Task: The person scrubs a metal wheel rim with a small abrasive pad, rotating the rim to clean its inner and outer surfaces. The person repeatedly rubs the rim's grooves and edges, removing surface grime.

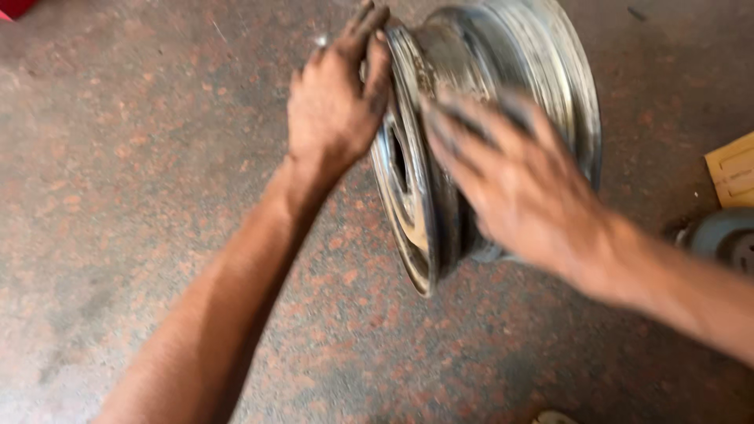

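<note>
One steel wheel rim [479,118] stands on its edge on the floor [141,196], tilted a little, its bare grey metal dull, scuffed and streaked with grime. It is round and drum-shaped, with a raised lip at each side and a dark slot cut in the face that is turned toward the left. Two hands are on it. The left hand [334,102], smeared with dark dirt, grips the near lip at the top, fingers [369,20] curled narrowly over the edge. The right hand [514,184] lies across the rim's barrel with its fingers spread fairly wide and flat; it is blurred, so whether it actually grips cannot be told. The floor is speckled reddish-brown stone, smooth and dusty. At the right edge lie one tan cardboard piece [732,169] and, below it, one round grey object [722,239], only partly seen.
</note>
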